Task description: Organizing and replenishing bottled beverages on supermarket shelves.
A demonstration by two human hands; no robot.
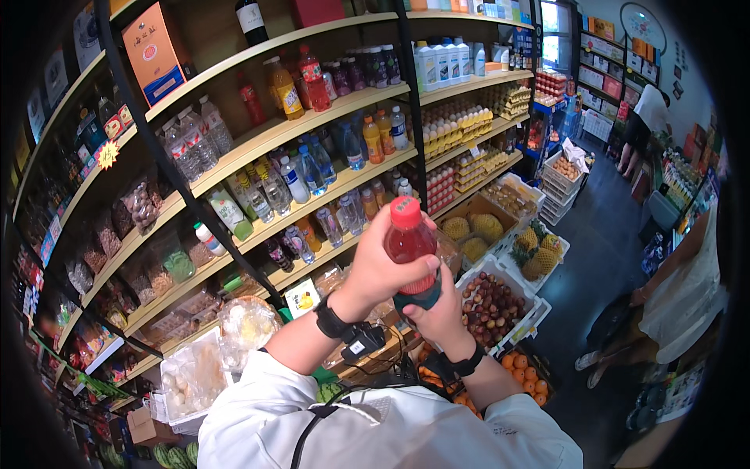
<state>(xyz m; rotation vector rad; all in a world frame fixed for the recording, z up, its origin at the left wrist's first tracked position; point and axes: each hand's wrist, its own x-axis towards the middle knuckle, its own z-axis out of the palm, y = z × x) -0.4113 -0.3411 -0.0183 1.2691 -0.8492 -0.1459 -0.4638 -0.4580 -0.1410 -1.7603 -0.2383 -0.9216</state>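
A plastic bottle of red drink (408,241) with a red cap is held upright in front of my chest. My left hand (391,252) wraps round its upper part, the thumb across the front. Lower down, my right hand (442,305) grips the bottle near its dark lower part, which the fingers partly hide. Both wrists wear black straps. Behind the bottle, wooden shelves (293,225) carry many drinks, among them another red bottle (314,79), orange drinks (283,88) and clear water bottles (196,140).
Right of my hands are a white crate of dark red fruit (492,305), a box of netted fruit (483,228) and oranges (525,375). One person (682,293) stands at the right; another (644,120) is farther back. A white bin (190,375) stands at the lower left.
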